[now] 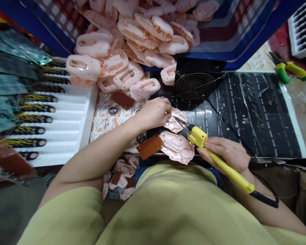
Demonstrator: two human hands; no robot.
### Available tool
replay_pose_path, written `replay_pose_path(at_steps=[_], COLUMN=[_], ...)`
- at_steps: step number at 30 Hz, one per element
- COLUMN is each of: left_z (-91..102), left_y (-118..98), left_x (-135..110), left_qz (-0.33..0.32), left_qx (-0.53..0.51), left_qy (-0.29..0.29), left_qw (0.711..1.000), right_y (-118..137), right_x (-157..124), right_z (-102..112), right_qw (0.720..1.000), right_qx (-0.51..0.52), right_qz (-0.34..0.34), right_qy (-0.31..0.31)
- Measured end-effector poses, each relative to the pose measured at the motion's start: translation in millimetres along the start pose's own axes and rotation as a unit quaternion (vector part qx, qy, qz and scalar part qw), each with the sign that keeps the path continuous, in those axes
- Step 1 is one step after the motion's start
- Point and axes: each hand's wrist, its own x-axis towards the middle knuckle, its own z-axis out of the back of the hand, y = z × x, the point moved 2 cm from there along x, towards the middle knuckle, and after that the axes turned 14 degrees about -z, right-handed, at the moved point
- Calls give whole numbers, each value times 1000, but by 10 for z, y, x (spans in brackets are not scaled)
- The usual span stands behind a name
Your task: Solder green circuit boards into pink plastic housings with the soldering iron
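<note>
My right hand (226, 153) is wrapped round a yellow soldering iron (219, 161), its metal tip pointing up and left. The tip meets a pink plastic shell (177, 126) lying on the black work surface. Over that shell's left edge my left hand (156, 114) is closed in a pinch, but its fingertips and whatever they hold are too small to make out. Closer to my body lies a second pink shell (177, 148), inside face up with a thin wire in it. A brown circuit board (150, 147) touches its left side.
A blue crate (234, 56) heaped with pink shells (140, 32) stands at the back. A black fan (196, 85) sits before it. White foam trays (73, 115) with wired parts lie left. Green-and-yellow pliers (290, 69) lie far right. Several shells (123, 170) are below the table edge.
</note>
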Motion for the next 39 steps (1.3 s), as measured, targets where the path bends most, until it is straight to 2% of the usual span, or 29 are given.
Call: replay_pose_path(at_steps=[4,12,15,19,21,23,26,29,31,36,39], left_z=[-7,-5,4,11,3,-12,-45,-74,-74,-91,-111], left_y=[-1,5,-18,-73,-83,-66,11,89,109,67,23], left_x=[2,8,15,-25,-71,-122,-187,-228,-252,-321,-335], left_qz=[4,4,15,14,9,9,50,94,91,53,36], left_qx=[5,-1,-3,20,28,11,-76,-175,-180,-65,-36], left_qy=[4,5,14,11,-12,-59,-143,-179,-169,-89,-79], left_qw=[1000,1000,1000,1000,999,998,985,964,965,992,996], right_y=[-5,-65,-102,-114,-116,-122,-125,-125,-121,-89,-45], right_x=[7,-83,-133,-178,-207,-236,-254,-236,-222,-198,-164], right_z=[27,291,302,317,321,317,300,277,274,273,215], right_qw=[1000,999,998,989,984,982,986,991,993,988,993], right_qx=[6,-25,-12,-83,-107,-108,-60,-1,10,-65,-67], right_qz=[14,-45,-68,-113,-129,-135,-124,-117,-110,-128,-96], right_qy=[20,18,0,-50,-66,-76,-91,-63,-49,-52,-31])
